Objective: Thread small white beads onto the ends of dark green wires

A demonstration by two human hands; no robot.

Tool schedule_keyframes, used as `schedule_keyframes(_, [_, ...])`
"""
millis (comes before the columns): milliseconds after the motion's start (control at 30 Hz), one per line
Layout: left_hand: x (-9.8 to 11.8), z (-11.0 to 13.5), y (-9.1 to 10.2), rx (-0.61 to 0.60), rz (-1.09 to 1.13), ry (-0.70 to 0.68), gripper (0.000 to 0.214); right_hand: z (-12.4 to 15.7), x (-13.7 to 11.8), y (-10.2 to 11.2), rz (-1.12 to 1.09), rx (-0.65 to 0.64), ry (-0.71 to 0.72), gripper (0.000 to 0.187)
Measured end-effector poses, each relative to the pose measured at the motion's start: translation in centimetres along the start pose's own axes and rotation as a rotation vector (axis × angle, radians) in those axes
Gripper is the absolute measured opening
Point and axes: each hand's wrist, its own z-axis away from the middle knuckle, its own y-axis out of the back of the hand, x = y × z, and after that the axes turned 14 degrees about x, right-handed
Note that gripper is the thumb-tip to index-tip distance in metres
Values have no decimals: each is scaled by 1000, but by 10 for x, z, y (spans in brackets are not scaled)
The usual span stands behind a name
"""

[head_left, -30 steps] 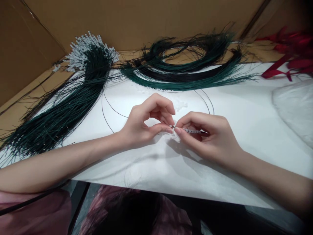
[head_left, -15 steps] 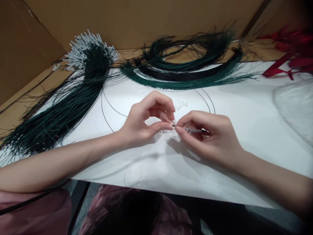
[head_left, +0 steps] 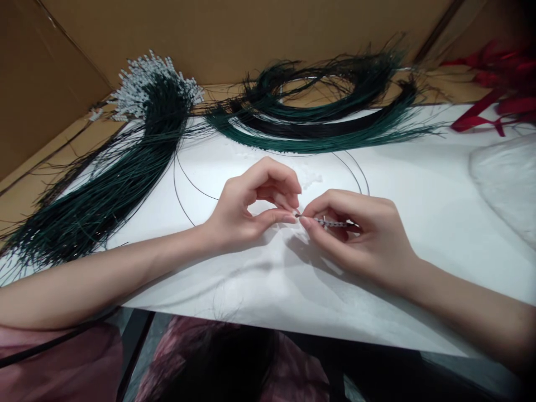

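Just right of the middle, my right hand (head_left: 360,229) pinches a thin dark wire with a row of pale beads (head_left: 330,223) along it, which runs back under the fingers. The wire's tip pokes out to the left, between the two hands. Facing it, my left hand (head_left: 255,204) has thumb and fingertips closed at that tip, on a small white piece that looks like a bead. The other fingers of the left hand are curled above the thumb. Part of the wire is hidden in the right palm.
Dark green wires with white beaded ends (head_left: 154,89) lie bundled at left. Curved bundles of green wire (head_left: 318,142) stretch across the back. Small white bits (head_left: 310,180) lie behind my hands. Red ribbons (head_left: 481,111) and a clear plastic bag (head_left: 506,178) are at right. Cardboard walls (head_left: 251,33) surround the white tabletop (head_left: 234,285).
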Motion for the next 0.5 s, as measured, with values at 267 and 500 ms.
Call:
schedule_keyframes(267, [2, 0, -1, -14, -18, 12, 32, 0, -1, 1, 24, -3, 2, 13])
schedule_keyframes(500, [3, -3, -1, -23, -13, 2, 32, 0, -1, 0, 34, 2, 8, 12])
